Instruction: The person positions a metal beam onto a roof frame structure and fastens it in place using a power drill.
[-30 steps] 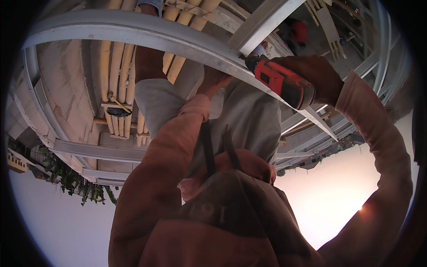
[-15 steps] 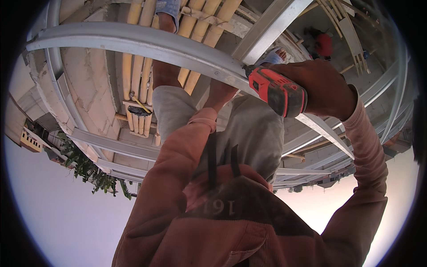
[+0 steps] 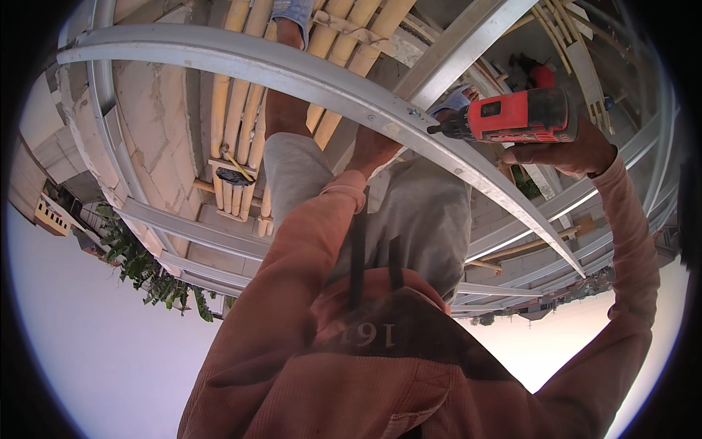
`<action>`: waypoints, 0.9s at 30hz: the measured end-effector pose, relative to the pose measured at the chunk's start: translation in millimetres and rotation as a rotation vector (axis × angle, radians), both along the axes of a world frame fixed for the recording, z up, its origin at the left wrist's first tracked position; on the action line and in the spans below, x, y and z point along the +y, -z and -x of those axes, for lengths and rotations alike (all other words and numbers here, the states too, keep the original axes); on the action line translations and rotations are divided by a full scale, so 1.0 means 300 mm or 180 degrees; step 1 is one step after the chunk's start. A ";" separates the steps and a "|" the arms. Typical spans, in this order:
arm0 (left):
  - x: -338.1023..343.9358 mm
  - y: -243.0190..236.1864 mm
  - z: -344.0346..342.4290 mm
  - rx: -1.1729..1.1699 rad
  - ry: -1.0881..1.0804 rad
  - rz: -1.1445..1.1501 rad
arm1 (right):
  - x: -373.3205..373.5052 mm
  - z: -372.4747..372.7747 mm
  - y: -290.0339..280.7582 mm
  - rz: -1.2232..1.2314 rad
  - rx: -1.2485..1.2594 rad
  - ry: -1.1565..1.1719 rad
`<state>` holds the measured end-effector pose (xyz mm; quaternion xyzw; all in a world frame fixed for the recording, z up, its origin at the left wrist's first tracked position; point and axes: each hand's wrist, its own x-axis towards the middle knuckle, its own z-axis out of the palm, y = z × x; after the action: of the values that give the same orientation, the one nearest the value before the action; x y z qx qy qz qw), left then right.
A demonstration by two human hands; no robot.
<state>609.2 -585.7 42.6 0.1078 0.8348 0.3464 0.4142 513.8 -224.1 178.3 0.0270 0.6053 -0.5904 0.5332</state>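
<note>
Two hands appear in the head view. Right hand (image 3: 578,156): closed around the grip of a red-and-black power driver (image 3: 523,117), with fingers folded beneath the tool body. The driver extends from this hand to the left, its black nose directed toward a long metal beam (image 3: 292,71). Contact between nose and beam cannot be determined. A screw head (image 3: 414,112) sits in the beam near the nose. A second metal beam (image 3: 468,58) meets the first at a joint beyond the nose, left of the right hand. Markings: the driver's side bears lettering (image 3: 515,136) too small to read; a dark shirt panel (image 3: 439,338), below and between the hands, bears large pale characters (image 3: 374,336), seen inverted. Left hand (image 3: 374,150): positioned at the near edge of the long beam, which conceals the fingers; their state cannot be determined. Bamboo poles (image 3: 221,110) and a black item (image 3: 234,176) lie to the left of the left hand.
</note>
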 end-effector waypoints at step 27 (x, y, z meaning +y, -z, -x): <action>-0.055 -0.127 0.110 -0.0846 0.0718 0.0414 | -0.043 -0.903 -0.182 -0.1070 -0.1253 0.4792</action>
<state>576.3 -602.1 80.6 0.1271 0.7759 0.2543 0.5632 784.8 -237.0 233.0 0.6127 0.4001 -0.6772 0.0770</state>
